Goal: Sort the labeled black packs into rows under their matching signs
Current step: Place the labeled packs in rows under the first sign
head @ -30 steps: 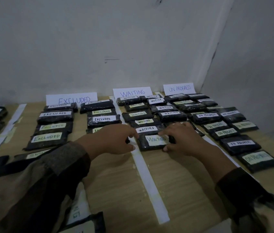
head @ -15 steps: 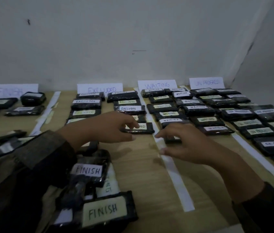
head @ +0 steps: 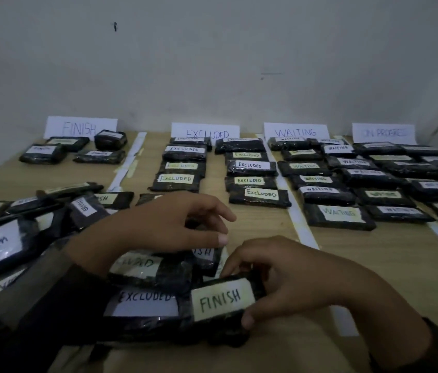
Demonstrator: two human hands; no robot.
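At the near edge of the bench (head: pixel 374 265), the right hand (head: pixel 287 281) now grips a FINISH pack (head: pixel 223 297), fingers curled over its far edge and thumb tucked under the near one. The left hand (head: pixel 158 227) hovers just above the pile (head: pixel 51 238) with loosely curled fingers, holding nothing. A second ago both hands were at the WAITING pack (head: pixel 340 215), which now lies alone at the front of its row, so that placement looks done. The hands have come back to the unsorted heap, and the view has swung left to take in the FINISH sign (head: pixel 80 127). The next pack therefore probably goes to the far left, under that sign, where only a few packs (head: pixel 43 153) lie and there is room. The packs are flat black oblongs wrapped in glossy, crinkled film that catches the dim light. Some look plump and others slim. Each carries a hand-lettered paper label, white or pale yellow-green. In the pile they overlap at all angles, and an EXCLUDED pack (head: pixel 142 300) sits just beside the one being gripped. The film is likely slippery, so a neighbour could drag along when the pack is lifted. The signs are plain white cards propped against the wall, the bench is pale wood, and white strips (head: pixel 302 232) divide the columns.
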